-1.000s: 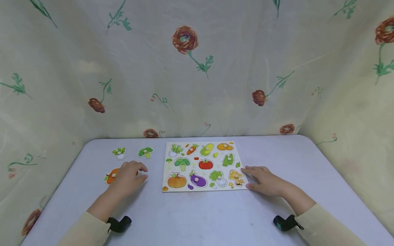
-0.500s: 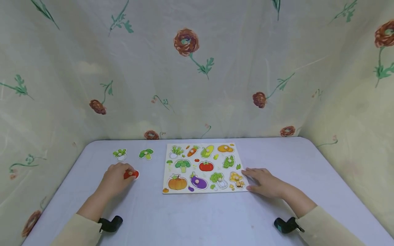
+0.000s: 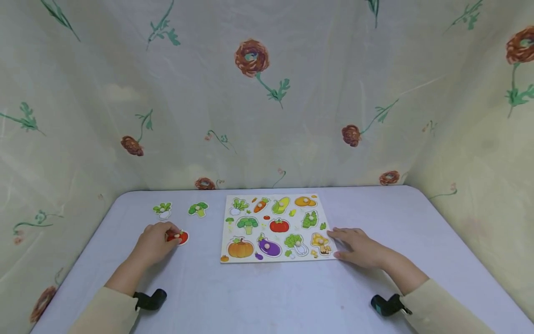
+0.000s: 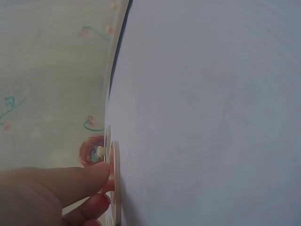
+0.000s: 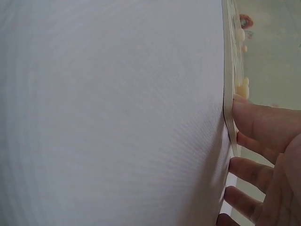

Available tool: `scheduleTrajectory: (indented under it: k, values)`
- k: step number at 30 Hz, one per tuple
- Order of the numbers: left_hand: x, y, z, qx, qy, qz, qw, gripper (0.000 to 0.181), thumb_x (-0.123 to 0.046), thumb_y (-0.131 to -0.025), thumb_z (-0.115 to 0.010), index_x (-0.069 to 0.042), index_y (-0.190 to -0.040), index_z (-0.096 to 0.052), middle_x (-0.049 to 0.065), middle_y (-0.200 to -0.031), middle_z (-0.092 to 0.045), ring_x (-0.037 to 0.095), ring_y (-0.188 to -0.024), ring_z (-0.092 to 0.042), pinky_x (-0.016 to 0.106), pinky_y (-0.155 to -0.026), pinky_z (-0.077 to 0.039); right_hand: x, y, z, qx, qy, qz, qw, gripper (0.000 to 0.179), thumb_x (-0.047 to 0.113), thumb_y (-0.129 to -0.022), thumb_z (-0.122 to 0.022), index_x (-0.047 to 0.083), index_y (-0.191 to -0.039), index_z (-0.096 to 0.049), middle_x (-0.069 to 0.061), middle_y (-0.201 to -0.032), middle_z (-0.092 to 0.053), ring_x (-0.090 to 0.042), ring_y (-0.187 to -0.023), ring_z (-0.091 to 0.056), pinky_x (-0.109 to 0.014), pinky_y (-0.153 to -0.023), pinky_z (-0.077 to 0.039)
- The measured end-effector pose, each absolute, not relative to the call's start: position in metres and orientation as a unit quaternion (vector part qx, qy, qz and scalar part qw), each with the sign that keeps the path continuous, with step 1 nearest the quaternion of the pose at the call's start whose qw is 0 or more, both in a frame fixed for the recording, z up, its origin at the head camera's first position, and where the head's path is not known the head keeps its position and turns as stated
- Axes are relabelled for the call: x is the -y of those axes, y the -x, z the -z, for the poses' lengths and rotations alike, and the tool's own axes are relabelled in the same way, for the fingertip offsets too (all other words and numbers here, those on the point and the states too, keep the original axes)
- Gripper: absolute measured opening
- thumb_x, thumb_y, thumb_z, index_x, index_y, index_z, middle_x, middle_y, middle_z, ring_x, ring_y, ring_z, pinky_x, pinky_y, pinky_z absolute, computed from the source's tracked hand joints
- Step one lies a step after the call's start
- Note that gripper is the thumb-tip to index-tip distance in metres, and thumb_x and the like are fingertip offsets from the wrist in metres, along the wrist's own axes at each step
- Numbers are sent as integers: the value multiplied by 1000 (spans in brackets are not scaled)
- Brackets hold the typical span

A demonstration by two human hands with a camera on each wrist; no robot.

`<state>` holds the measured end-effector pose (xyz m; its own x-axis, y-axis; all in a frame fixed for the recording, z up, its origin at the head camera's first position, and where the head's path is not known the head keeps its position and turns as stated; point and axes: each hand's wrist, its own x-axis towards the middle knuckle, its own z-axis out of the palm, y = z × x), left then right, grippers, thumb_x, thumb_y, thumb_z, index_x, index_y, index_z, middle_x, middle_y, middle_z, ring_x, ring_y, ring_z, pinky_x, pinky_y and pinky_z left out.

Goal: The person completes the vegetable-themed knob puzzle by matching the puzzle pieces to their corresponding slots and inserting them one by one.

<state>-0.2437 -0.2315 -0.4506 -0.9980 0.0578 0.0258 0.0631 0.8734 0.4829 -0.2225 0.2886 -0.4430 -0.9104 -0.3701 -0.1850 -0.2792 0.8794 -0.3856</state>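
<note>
Left of the puzzle board, my left hand [image 3: 153, 243] pinches the knob of a tomato puzzle piece [image 3: 182, 237]. In the left wrist view the thumb and fingertips meet at this thin round-edged piece [image 4: 116, 183]. The white vegetable puzzle board [image 3: 263, 261] lies flat at mid-table. My right hand [image 3: 360, 248] touches the board's right edge with extended fingers, its thumb near the lower right corner. The right wrist view has the thumb [image 5: 263, 123] against the board's edge [image 5: 228, 70]. The orange piece seen earlier by the left hand is hidden now.
Behind the left hand lie a radish piece [image 3: 162, 210] and a broccoli piece [image 3: 198, 209]. Pieces with knobs, such as the eggplant [image 3: 273, 248] and the corn [image 3: 281, 205], sit in the board. A flowered curtain [image 3: 308, 93] encloses the table [image 3: 258, 301].
My left hand has moved left and back toward my body, from reaching over the tomato piece to pinching its knob. The right hand stays at the board's edge.
</note>
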Motion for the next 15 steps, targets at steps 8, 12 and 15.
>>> scheduleTrajectory:
  k: [8, 12, 15]
  values:
    - [232, 250, 454, 967, 30, 253, -5, 14, -11, -93, -71, -4, -105, -69, 7, -91, -65, 29, -93, -52, 43, -78, -48, -290, 224, 445, -960, 164, 184, 130, 65, 38, -94, -68, 10, -149, -48, -24, -156, -36, -53, -140, -28, -69, -109, -27]
    - [234, 254, 456, 965, 33, 259, -12, 12, -9, -93, -70, -4, -103, -69, 7, -91, -64, 28, -91, -54, 44, -81, -50, -289, 224, 445, -961, 158, 185, 132, 66, 38, -94, -68, 11, -150, -47, -22, -157, -35, -51, -141, -26, -68, -110, -26]
    - [235, 255, 457, 964, 35, 264, -18, 12, -8, -93, -70, -4, -104, -68, 7, -92, -64, 28, -91, -55, 45, -82, -51, -289, 224, 445, -961, 159, 183, 132, 66, 38, -94, -69, 11, -150, -47, -22, -157, -35, -51, -141, -26, -69, -110, -27]
